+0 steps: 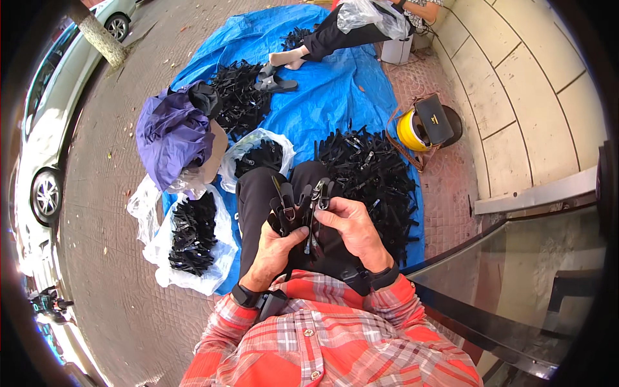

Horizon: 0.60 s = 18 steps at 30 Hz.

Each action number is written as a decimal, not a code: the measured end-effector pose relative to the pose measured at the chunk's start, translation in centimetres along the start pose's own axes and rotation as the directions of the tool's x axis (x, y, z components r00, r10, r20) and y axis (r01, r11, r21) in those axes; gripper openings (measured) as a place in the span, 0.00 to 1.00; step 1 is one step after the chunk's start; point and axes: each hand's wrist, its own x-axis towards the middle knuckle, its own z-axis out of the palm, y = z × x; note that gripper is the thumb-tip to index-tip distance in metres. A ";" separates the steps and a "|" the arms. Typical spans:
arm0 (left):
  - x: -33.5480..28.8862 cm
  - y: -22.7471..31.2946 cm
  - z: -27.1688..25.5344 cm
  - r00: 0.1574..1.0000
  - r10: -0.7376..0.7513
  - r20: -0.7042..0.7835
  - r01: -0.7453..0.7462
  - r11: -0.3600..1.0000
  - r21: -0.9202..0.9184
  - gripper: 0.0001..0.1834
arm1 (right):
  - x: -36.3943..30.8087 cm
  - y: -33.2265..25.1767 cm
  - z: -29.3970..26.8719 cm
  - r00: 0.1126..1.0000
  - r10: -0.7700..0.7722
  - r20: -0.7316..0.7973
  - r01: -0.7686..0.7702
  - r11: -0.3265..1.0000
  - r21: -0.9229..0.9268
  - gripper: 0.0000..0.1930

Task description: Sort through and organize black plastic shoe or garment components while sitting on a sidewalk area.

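Note:
In my left hand point(272, 253) is a bunch of black strips point(285, 208) with small silver metal fittings, looking like short zippers. My right hand point(356, 233) pinches another black strip with a silver metal piece point(318, 193) between thumb and fingers, close beside the bunch. Both hands are over my lap, between my knees. A large heap of similar black strips point(367, 171) spreads on the blue tarp to the right. More lie in a clear plastic bag point(261, 155) beyond my knees and in a white plastic bag point(222, 255) to the left.
The blue tarp point(309, 116) bears another black heap point(242, 97) and grey sandals point(276, 82). Purple cloth point(171, 135) covers something at the left. A yellow bucket point(409, 129) with a black bag point(433, 119) stands by the wall. Another person's bare foot point(287, 58) rests at the far end.

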 end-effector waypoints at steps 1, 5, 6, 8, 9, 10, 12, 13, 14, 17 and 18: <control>-0.4 0.4 0.0 0.993 -0.070 0.099 0.079 0.993 -0.091 0.15 | -0.3 0.3 -0.1 1.000 0.014 0.005 -0.014 0.986 0.165 0.08; -1.5 0.9 -0.1 0.992 -0.111 0.052 0.121 0.951 -0.285 0.17 | -1.1 0.4 0.3 0.983 -0.066 -0.169 0.114 0.950 0.290 0.08; -1.7 0.9 -0.5 0.993 -0.107 0.046 0.115 0.951 -0.286 0.17 | -1.3 -0.1 0.1 0.979 -0.033 -0.203 0.089 0.959 0.271 0.09; -2.1 1.2 -1.0 0.988 -0.137 0.073 0.153 0.943 -0.295 0.16 | -1.8 -0.7 -0.5 0.993 -0.030 -0.114 0.060 0.961 0.270 0.10; -2.1 1.0 -1.4 0.989 -0.122 0.085 0.141 0.950 -0.279 0.17 | -1.9 -0.8 0.2 0.993 0.050 -0.111 -0.019 0.964 0.267 0.10; -2.1 0.6 -1.8 0.989 -0.119 0.087 0.139 0.949 -0.282 0.17 | -1.8 -0.8 1.1 0.985 0.129 -0.110 -0.097 0.960 0.263 0.11; -2.2 -0.1 -2.4 0.995 0.022 0.102 -0.010 0.993 -0.114 0.22 | -1.4 0.0 2.4 0.983 0.174 -0.057 -0.165 0.977 0.134 0.09; -2.3 -0.1 -2.7 0.991 0.032 0.130 -0.029 0.999 -0.025 0.21 | -1.0 0.5 2.9 0.990 0.132 -0.056 -0.122 0.980 0.155 0.07; -2.4 -0.3 -2.8 0.991 0.035 0.130 -0.032 0.999 -0.032 0.21 | -0.7 0.9 3.1 0.994 0.090 -0.054 -0.079 0.981 0.176 0.07; -2.7 0.2 -3.1 0.996 0.023 0.084 -0.024 1.000 0.007 0.21 | 0.0 0.8 3.8 0.990 0.071 -0.122 -0.047 0.981 0.186 0.05; -2.7 0.7 -2.9 0.998 -0.035 0.049 0.041 0.990 -0.134 0.20 | 0.2 1.0 3.6 0.992 0.038 -0.121 -0.012 0.978 0.208 0.04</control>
